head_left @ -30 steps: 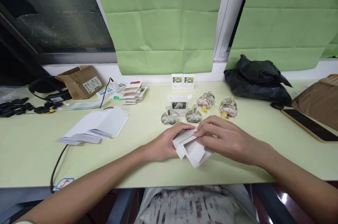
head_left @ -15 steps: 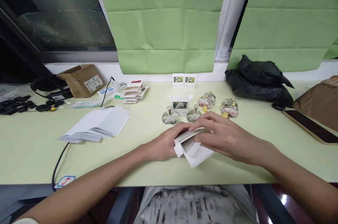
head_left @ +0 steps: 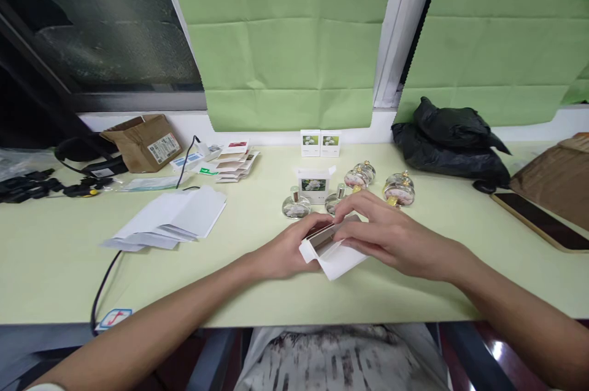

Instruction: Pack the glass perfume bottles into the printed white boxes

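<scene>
A white paper box point(head_left: 339, 261) with its end open and flaps out is held above the front of the table. Fingers of my left hand point(head_left: 288, 250) wrap round its left side. My right hand point(head_left: 391, 234) grips the box's right side, with fingertips at the opening. Just beyond stand two clear perfume bottles, the left one point(head_left: 296, 204) in full view and the right one point(head_left: 335, 199) partly behind my right hand. Behind them is an upright open white box point(head_left: 313, 185) with a flower picture.
Ornate round bottles with gold caps point(head_left: 399, 187) stand to the right. Two small closed boxes point(head_left: 320, 143) are by the wall. Folded white sheets point(head_left: 170, 219) and flattened cartons point(head_left: 237, 161) lie left. A phone point(head_left: 543, 222) and black plastic bag point(head_left: 451, 139) are at right.
The box has risen slightly and tilted, showing more of its opening. My right fingers have shifted a little left along its edge. The bottles have stayed put.
</scene>
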The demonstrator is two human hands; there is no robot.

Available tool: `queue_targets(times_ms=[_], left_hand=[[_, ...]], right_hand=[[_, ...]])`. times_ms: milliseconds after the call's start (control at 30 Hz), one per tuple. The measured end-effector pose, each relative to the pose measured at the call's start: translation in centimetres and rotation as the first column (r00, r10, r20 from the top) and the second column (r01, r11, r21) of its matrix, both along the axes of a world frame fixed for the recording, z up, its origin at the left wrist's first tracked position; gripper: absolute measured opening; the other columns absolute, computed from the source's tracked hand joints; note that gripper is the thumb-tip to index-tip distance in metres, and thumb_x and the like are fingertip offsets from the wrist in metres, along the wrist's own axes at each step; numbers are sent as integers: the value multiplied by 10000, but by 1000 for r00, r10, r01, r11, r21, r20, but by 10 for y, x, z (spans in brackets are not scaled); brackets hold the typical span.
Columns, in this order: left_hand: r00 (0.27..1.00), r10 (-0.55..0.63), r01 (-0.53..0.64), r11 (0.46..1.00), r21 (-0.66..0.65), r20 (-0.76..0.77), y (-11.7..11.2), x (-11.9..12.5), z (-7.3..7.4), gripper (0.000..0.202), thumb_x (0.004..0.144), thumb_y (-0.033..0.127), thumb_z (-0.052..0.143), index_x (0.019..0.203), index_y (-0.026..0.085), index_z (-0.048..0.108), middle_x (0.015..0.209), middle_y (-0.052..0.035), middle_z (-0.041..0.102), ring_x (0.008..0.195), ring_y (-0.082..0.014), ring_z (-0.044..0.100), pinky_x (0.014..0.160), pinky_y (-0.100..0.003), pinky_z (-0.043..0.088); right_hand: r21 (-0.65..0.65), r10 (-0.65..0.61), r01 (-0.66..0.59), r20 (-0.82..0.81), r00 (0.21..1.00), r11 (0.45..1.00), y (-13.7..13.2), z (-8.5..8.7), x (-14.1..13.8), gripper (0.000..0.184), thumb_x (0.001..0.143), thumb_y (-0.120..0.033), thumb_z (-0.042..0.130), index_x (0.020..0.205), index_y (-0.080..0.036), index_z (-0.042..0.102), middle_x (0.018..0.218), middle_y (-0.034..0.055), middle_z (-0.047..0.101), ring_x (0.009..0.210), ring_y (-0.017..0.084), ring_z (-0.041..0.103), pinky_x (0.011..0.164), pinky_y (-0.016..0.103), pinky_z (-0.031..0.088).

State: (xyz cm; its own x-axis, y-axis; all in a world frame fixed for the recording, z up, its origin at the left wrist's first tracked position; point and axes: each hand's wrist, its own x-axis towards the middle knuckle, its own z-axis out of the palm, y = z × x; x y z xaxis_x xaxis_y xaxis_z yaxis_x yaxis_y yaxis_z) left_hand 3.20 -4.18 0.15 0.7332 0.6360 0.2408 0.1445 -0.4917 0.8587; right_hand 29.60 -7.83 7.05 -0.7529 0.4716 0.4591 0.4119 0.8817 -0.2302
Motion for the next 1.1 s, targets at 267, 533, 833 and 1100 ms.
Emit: queue_targets(times_ms=[267,533,833,1100], left_hand=[[1000,4,-5,994,-109,-17,0,0,-2,755,817,291,873,1477,273,507,1441,-101,634,1274,-311,642,1067,-435,525],[993,116,-115,989,88,-9,0,-1,-3,614,842,394,863,1374,247,593,1314,-99,642,1205,-295,637,1039,-438,532],[998,61,-58,995,82,-30,-3,-5,-3,721,869,252,766,1529,255,476,1490,-122,588,1304,-294,611,1092,-417,526],[997,-11,7,999,-49,-82,-2,4,-4,331,908,192,656,1238,199,643,1081,-39,688,965,-199,638,869,-308,545]], right_hand=[[18,-38,37,67,997,999,2,0,0,179,1096,-205,535,1104,-222,713,985,78,616,1045,253,515,932,417,480],[-57,-99,93,-109,989,994,14,-5,-2,100,1082,-238,581,1030,-236,667,955,61,682,1139,271,565,990,438,492],[5,-10,10,-18,1000,1000,14,-3,-4,230,1110,-197,497,1086,-220,725,1027,87,724,1060,239,603,880,377,513],[50,5,-10,97,995,999,16,5,-1,217,1130,-254,484,1099,-190,689,1073,96,709,1029,223,610,870,356,481]])
